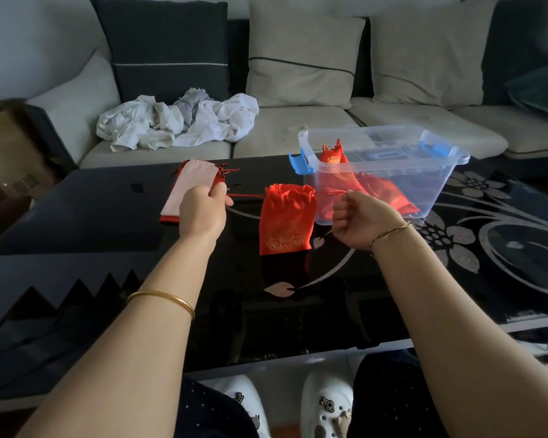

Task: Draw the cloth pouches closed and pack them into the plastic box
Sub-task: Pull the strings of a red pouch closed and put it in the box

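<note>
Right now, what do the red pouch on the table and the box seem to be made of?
The red pouch looks like satin-like cloth, perhaps synthetic: shiny, gathered at its mouth, with a gold pattern. The box looks like clear, glossy hard plastic: pouches show through its wall.

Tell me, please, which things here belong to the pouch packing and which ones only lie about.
Job: red pouch, its drawstring pinched by left hand and right hand, stack of flat pouches, plastic box, packed pouches inside.
Lying about: white clothes, sofa cushions, cardboard box.
</note>
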Tool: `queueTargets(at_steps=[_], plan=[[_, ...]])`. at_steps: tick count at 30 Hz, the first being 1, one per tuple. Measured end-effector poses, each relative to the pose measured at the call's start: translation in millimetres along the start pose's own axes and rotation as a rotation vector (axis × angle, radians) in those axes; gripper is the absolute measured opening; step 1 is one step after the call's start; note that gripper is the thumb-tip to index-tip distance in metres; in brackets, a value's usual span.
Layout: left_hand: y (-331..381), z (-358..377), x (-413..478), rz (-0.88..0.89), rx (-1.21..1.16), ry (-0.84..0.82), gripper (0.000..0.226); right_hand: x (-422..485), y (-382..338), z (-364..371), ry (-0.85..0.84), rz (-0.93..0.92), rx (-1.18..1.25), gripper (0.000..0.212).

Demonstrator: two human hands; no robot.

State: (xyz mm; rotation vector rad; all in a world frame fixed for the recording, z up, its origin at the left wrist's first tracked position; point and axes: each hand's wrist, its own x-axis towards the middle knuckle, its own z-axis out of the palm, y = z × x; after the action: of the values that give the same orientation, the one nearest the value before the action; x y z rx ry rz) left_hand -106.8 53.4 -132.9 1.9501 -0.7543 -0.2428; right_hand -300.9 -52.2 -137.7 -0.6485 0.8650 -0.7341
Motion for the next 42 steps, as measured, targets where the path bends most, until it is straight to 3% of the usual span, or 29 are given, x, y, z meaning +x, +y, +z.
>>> queueTargets(at_steps=[2,4,6,9,15,20,26,29,32,35,38,42], plan=[[5,-3,1,-0.43,-0.485,-0.143,0.034,3,-2,-2,-0.005,0.034,0.095,0.038],[4,-10,3,-0.71,-0.907,-0.218,0.042,4,-3,-5,0.016,0.047,0.287,0.04],[3,-13,4,-0.771,-1.083,-0.213,0.046,6,-3,-7,0.045,0.023,0.378,0.041],[13,-13,0,-0.604,-1.174,-0.189,0.041,8,-2,-5,0.107,-0.107,0.217,0.038],[42,-10,-15,-0.172,-0.966,-0.456,0.038,-13,-12,20,0.09,-0.484,-0.217,0.028],[63,-7,-30,-0.053,-0.818,-0.525,0.028,-28,-9,46,0.08,-0.8,-0.574,0.029],[63,-2,-37,0.24,-0.402,-0.516,0.011,-38,-8,56,0.04,-1.0,-0.789,0.03],[61,2,-35,0.288,-0.316,-0.432,0.005,-38,-6,59,-0.021,-0.978,-0.756,0.033],[61,3,-33,0.281,-0.369,-0.411,0.006,-29,-5,55,-0.04,-0.762,-0.625,0.035],[60,4,-33,0.267,-0.422,-0.43,0.007,-26,1,50,-0.099,-0.635,-0.79,0.037],[59,5,-32,0.255,-0.449,-0.436,0.008,-27,4,49,-0.133,-0.673,-0.85,0.033],[57,7,-31,0.187,-0.495,-0.415,0.009,-34,-3,48,-0.201,-0.567,-0.592,0.033]])
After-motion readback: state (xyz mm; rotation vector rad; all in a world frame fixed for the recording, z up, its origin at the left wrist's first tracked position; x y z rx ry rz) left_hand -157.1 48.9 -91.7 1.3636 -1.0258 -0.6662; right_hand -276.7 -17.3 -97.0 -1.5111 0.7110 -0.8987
